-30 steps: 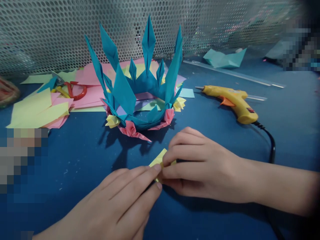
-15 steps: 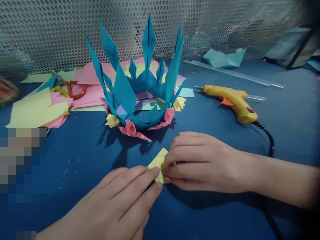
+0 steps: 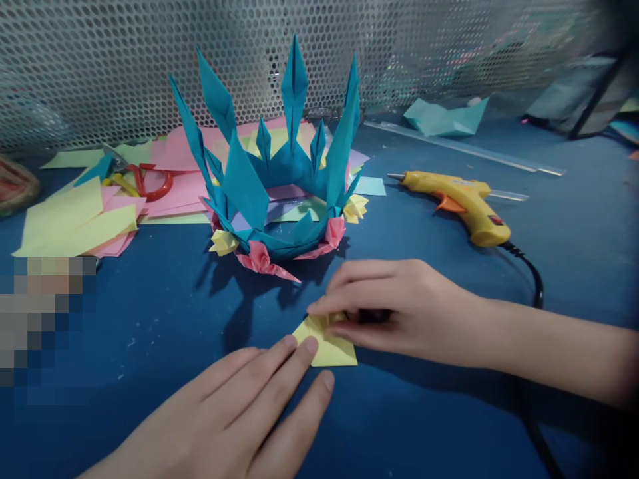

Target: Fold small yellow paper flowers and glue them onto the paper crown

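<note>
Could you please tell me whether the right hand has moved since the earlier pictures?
Yes: the right hand has shifted, its fingertips now farther left and nearer the paper crown.

Find folded paper (image 3: 335,354) on the surface (image 3: 164,313) before the crown (image 3: 244,189), a glue gun (image 3: 469,201) right of the crown and scissors (image 3: 160,193) (among loose sheets (image 3: 74,216)) to the left.

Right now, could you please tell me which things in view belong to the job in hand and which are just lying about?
Likely in the job:
yellow paper, with the left hand and right hand on it
blue crown perhaps, as it bears yellow paper flowers

Seemingly just lying about, untouched:
glue gun
clear sticks
red-handled tool
loose paper sheets
</note>
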Demonstrator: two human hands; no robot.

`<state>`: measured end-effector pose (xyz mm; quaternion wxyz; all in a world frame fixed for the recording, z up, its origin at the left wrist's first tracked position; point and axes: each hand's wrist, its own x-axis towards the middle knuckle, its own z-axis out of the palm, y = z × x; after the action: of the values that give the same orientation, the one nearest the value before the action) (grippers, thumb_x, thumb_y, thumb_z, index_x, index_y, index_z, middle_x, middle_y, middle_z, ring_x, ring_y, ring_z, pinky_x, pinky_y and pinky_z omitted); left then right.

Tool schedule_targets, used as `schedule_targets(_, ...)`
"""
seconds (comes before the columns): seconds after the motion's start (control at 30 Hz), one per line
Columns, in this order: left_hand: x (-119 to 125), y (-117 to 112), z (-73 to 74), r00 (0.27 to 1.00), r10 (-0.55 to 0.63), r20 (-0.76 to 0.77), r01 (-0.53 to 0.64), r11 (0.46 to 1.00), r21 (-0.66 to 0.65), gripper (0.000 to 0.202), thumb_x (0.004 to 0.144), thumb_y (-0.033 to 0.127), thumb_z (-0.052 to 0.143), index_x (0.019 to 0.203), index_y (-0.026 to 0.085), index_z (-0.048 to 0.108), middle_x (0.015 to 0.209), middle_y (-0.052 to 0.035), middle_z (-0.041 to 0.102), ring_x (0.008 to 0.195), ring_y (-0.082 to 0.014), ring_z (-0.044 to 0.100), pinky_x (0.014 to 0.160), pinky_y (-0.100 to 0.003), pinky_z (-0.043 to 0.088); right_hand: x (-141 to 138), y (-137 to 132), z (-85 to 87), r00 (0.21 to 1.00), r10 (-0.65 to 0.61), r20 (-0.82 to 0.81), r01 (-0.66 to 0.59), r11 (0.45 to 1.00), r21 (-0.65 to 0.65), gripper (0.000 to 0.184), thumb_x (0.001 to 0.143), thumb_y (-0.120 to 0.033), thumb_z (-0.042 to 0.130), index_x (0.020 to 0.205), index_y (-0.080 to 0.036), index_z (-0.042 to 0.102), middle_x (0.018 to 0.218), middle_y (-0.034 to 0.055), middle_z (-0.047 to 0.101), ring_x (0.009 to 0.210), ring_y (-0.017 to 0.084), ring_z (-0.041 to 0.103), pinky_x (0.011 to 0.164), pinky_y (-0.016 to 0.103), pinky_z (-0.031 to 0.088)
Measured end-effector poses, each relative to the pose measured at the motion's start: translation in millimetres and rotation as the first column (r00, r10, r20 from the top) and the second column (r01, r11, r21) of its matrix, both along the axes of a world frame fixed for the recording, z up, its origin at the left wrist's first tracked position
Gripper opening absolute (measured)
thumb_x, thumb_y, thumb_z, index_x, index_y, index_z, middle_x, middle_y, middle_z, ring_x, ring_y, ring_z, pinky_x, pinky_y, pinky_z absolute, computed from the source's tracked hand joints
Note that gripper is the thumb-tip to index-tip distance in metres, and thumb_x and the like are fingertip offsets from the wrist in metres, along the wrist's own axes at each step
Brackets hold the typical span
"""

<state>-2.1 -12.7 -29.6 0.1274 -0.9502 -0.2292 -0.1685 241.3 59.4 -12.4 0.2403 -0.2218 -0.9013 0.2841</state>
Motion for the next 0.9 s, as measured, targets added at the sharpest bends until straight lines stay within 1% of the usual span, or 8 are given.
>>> schedule_targets(0.13,1.7,1.3,0.8,0.999,-0.021,0.024,0.021,1.0,-0.011,0.035,0.096,0.013,0.036,0.117,0.022,0.063,0.125,0.0002,0.065,0.118,-0.0196,0.056,0.093,-0.032,0.043,-0.4,0.0,1.8,0.994,-0.078,0.074,0.087,0.989,-0.123,0.013,0.086,-0.015,0.06,0.095,-0.016,0.07,0.089,0.0033,0.058,0.058,0.004,0.052,0.054,0.015,0.046)
schedule_targets(0.3,6.4,2.6,6.8,0.998,0.05,0.026,-0.044,0.982,-0.185,0.035,0.1,0.02,0.033,0.112,0.022,0.065,0.122,0.0045,0.067,0.109,-0.0146,0.06,0.099,-0.028,0.036,-4.4,-1.2,5.8,0.99,-0.101,0.094,0.121,0.965,-0.233,0.014,0.085,-0.013,0.061,0.093,-0.016,0.071,0.086,0.0017,0.056,0.061,0.005,0.053,0.054,0.015,0.045)
schedule_targets(0.43,8.6,4.4,6.7,0.989,0.036,0.144,-0.008,0.982,-0.189,0.031,0.098,0.024,0.038,0.109,0.022,0.067,0.117,0.0044,0.07,0.106,-0.0119,0.061,0.11,-0.024,0.023,-6.5,0.1,8.2,0.985,-0.133,0.112,0.162,0.935,-0.315,0.013,0.081,-0.009,0.062,0.086,-0.017,0.071,0.083,-0.0001,0.056,0.059,0.005,0.052,0.053,0.014,0.044)
schedule_targets(0.47,8.8,5.0,6.5,0.99,0.035,0.136,-0.005,0.976,-0.216,0.029,0.097,0.023,0.04,0.11,0.021,0.067,0.118,0.0036,0.069,0.107,-0.0121,0.061,0.111,-0.024,0.023,-6.2,0.5,8.2,0.986,-0.129,0.109,0.157,0.935,-0.319,0.013,0.081,-0.008,0.062,0.085,-0.017,0.071,0.083,0.0001,0.057,0.061,0.005,0.053,0.054,0.015,0.045)
schedule_targets(0.53,8.6,5.9,6.0,0.992,0.067,0.104,-0.036,0.962,-0.271,0.029,0.097,0.022,0.04,0.11,0.021,0.066,0.119,0.0036,0.069,0.109,-0.0121,0.06,0.11,-0.024,0.024,-4.7,1.3,7.4,0.989,-0.107,0.103,0.134,0.942,-0.309,0.013,0.082,-0.008,0.061,0.083,-0.017,0.07,0.085,0.0009,0.058,0.065,0.006,0.055,0.056,0.015,0.046)
schedule_targets(0.67,6.2,6.7,3.7,0.992,0.051,0.118,-0.022,0.972,-0.235,0.036,0.098,0.02,0.031,0.109,0.021,0.066,0.118,-0.0004,0.068,0.11,-0.0146,0.058,0.103,-0.027,0.033,-0.2,3.7,3.7,0.998,-0.022,0.064,0.037,0.97,-0.24,0.013,0.085,-0.009,0.058,0.087,-0.016,0.069,0.088,0.0023,0.058,0.064,0.005,0.055,0.056,0.014,0.046)
schedule_targets(0.77,5.0,7.0,1.9,0.992,0.044,0.115,-0.017,0.973,-0.232,0.038,0.098,0.019,0.03,0.11,0.02,0.065,0.121,-0.0033,0.066,0.113,-0.0168,0.055,0.099,-0.029,0.037,2.5,6.0,1.7,0.998,0.057,0.039,-0.05,0.987,-0.151,0.014,0.089,-0.009,0.055,0.09,-0.015,0.067,0.09,0.004,0.058,0.074,0.008,0.059,0.068,0.016,0.049)
schedule_targets(0.9,6.4,7.8,2.8,0.993,0.037,0.112,-0.012,0.976,-0.216,0.036,0.098,0.02,0.032,0.111,0.021,0.065,0.122,-0.0003,0.066,0.112,-0.0159,0.056,0.1,-0.028,0.038,5.1,8.2,3.3,0.987,0.125,0.099,-0.119,0.99,-0.071,0.018,0.095,-0.014,0.048,0.097,-0.015,0.066,0.095,0.0063,0.06,0.083,0.011,0.06,0.077,0.02,0.051)
